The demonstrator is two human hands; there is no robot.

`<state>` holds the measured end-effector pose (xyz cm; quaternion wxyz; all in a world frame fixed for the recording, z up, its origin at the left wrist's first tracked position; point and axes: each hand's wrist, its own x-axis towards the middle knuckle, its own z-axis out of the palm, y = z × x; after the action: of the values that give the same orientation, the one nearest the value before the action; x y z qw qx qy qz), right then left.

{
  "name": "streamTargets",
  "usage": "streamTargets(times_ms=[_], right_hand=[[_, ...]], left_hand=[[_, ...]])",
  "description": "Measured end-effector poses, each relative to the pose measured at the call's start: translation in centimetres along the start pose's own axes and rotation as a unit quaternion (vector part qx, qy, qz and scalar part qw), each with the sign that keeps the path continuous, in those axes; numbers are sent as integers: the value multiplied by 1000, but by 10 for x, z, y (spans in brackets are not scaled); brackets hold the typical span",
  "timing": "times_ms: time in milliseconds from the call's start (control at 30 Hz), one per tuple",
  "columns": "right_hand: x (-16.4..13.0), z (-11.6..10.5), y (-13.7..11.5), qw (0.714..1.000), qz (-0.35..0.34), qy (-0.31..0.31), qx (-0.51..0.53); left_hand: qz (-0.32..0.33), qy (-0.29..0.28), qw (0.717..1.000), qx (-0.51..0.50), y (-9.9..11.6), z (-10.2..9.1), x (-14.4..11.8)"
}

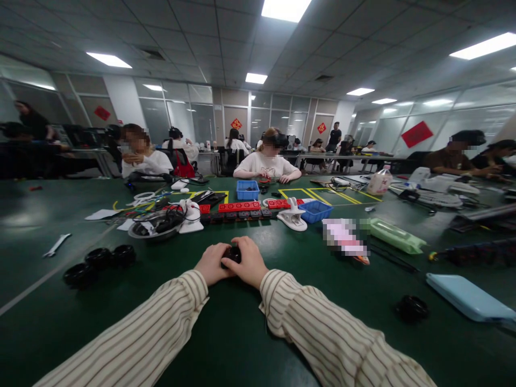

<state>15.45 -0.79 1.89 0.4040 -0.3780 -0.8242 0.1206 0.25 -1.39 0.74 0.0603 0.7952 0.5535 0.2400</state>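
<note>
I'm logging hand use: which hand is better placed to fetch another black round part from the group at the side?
Left, probably. The three black round parts lie on the left hand side; the right hand would have to cross over.

glossy black part [233, 254], prob. plastic, matt tabletop [242, 333]

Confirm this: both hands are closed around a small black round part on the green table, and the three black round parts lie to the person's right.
Not quite. Both hands, left hand and right hand, do hold the small black round part over the green table, but the three black round parts lie to the person's left, as the head view shows.
</note>
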Motion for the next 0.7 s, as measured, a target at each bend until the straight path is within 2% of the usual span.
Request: streamTargets(times_ms=[133,300,400,500,700], right_hand=[[1,2,0,1000,-8,-9,11],[1,3,4,997,-35,-16,73],[-1,4,6,994,-29,-41,95],[-1,5,7,995,-26,-51,80],[1,6,7,1000,16,-3,14]], left_hand=[[-1,3,999,47,3,-2,0],[4,6,1000,29,2,-2,1],[4,-13,1000,25,1,-2,1],[2,-26,1000,17,1,0,1],[-7,-8,1000,16,2,2,-2]])
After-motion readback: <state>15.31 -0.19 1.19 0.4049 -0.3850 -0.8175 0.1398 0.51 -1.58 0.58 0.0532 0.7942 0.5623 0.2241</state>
